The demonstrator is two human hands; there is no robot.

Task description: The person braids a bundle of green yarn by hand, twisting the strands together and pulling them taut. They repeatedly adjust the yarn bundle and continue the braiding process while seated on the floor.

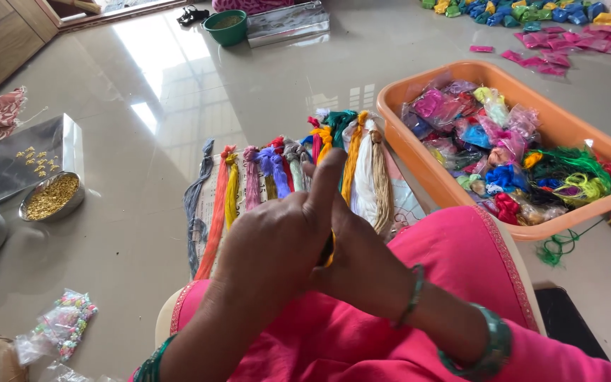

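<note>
hands: left hand [277,247] and right hand [358,265] pressed together over the pink lap, both pinching a bit of yellow thread [329,251] between them, just near of the skeins
bangles: green ones on both wrists
skeins [284,170]: row of coloured thread bundles laid flat on the floor [164,92], right behind the hands
bead bags [61,325]: clear little packets, near-left of the skeins
steel bowl [51,197]: full of tiny gold bits, left of the skeins, touching a shiny sheet
tub [567,127]: orange, right of the skeins, stuffed with thread packets and loose green thread
green bowl [225,27]: far behind the skeins, beside a foil tray
far packets [567,42]: pink, blue and green ones scattered far right of the skeins
</note>
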